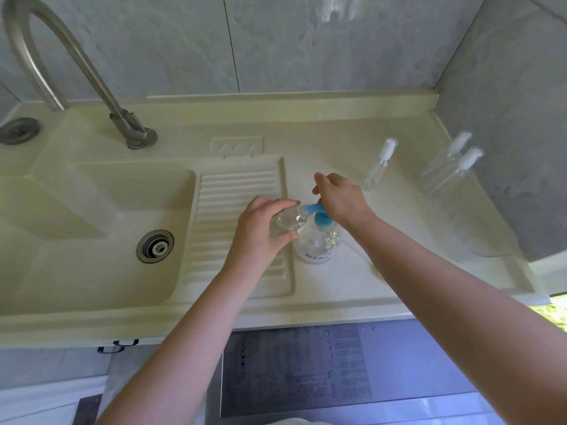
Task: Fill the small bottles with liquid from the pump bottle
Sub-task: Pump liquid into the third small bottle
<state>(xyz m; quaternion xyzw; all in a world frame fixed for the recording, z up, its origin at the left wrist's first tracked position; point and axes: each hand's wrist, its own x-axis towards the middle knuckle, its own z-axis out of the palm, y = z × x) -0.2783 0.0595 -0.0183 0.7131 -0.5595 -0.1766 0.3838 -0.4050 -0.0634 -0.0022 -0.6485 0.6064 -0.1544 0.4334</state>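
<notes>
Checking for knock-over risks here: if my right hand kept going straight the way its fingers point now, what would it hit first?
The right hand points away and left over the pump bottle. The counter ahead looks free up to the back ledge; the small bottle stands off to its right. Depth is uncertain.

Single view, head-mounted, wide-angle. It looks forward and steeply down onto the cream surface (337, 289) from the person's standing position at its front edge. The tiled wall (306, 41) fills the upper frame; the sink basin (76, 216) lies left, the faucet (61, 65) upper left. Both forearms enter from the bottom edge, close to the lens. Straight edges bow toward the frame borders.
</notes>
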